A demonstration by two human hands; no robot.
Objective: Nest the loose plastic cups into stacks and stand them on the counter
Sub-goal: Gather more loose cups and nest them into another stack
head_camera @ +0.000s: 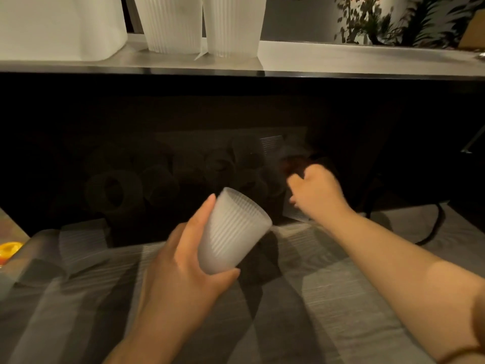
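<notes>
My left hand (181, 269) grips a ribbed, frosted white plastic cup (231, 232), tilted with its mouth pointing up and away from me. My right hand (315, 193) reaches into the dark space under the counter, its fingers curled around something dim that I cannot make out. Several loose cups (162, 185) lie on their sides in that dark recess, barely visible. Two ribbed white cup stacks (173, 24) (233, 27) stand on the counter (341, 59) above.
A large white container (60, 27) sits at the counter's left. Plants (393, 19) stand at the back right. The floor has grey striped tiles (328, 285). A dark cable (435, 227) curves at the right. An orange object (9, 249) lies at the left edge.
</notes>
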